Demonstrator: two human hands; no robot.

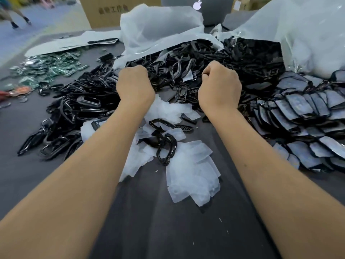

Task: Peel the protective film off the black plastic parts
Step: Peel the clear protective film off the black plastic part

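A big heap of glossy black plastic parts (196, 58) spills from a torn plastic bag in the middle of the table. My left hand (133, 84) hovers over the heap's near edge, knuckles up. Its fingers curl down out of sight, so any hold is hidden. My right hand (220, 85) is beside it to the right, fingers curled, thumb against the forefinger, with nothing visible in it. Peeled pieces of white film (192, 171) lie between my forearms, with a few black frame parts (166, 146) on them.
Film-covered flat parts (302, 116) lie in overlapping rows on the right. A second pile of black frames (78, 111) sits on the left, with green parts (54, 66) behind it. At the back are white plastic bags (160, 28), a cardboard box (112, 10) and a laptop (207, 10).
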